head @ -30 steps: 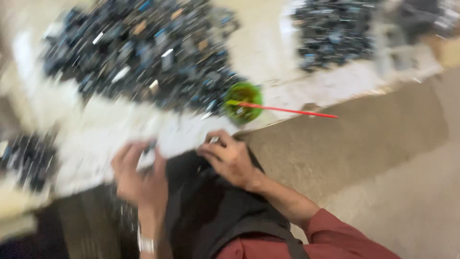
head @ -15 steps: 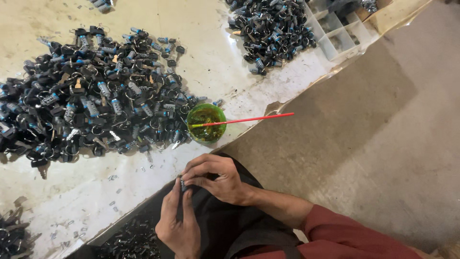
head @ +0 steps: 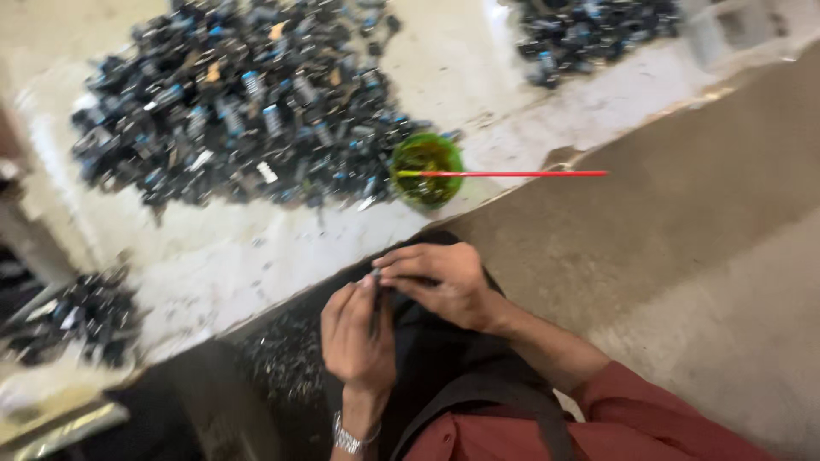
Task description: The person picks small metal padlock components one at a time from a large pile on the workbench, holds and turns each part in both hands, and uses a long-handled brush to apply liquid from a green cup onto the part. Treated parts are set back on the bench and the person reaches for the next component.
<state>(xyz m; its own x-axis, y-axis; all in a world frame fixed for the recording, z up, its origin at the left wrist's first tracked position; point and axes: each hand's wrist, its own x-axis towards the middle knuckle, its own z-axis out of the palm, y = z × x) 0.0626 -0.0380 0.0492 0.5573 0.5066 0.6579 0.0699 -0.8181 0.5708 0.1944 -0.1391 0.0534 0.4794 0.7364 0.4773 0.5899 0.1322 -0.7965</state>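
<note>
My left hand and my right hand meet over my dark lap, just below the table's edge. Between them they pinch one small dark slender part; the left fingers wrap its lower end and the right fingertips touch its top. The blur hides its exact shape. A metal watch band sits on my left wrist. A red sleeve covers my right arm.
A big heap of small black and blue parts covers the pale table. A green cup with a long red stick stands at the table's edge. Smaller heaps lie at the far right and lower left. Grey floor lies right.
The view has swung about and blurred. Both hands have stayed together over my lap on the small part, with the right fingers shifting at its top.
</note>
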